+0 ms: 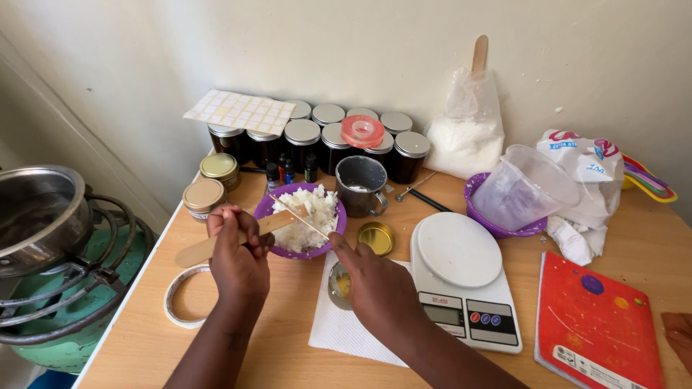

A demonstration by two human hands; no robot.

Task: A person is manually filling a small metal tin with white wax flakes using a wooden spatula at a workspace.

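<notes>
The left hand (238, 252) has its grip closed around a flat wooden stick (238, 234) — the stick's far end reaches over the purple bowl (268, 205) of white flakes, just beyond the grip. The right hand (375, 284) pinches a thin skewer (299, 218) (tip over the flakes); under this grip a small tin (337, 284) sits on white paper (339, 331) on the bench (274, 360).

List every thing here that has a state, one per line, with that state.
Left hand: closed on flat wooden stick.
Right hand: pinching thin stick over the bowl.
Purple bowl: full of white flakes.
Small tin: open, on white paper towel.
Gold lid: off, lying flat.
Dark jars: lidded.
Kitchen scale: nothing on its platform, display blank.
Metal mug: upright.
</notes>
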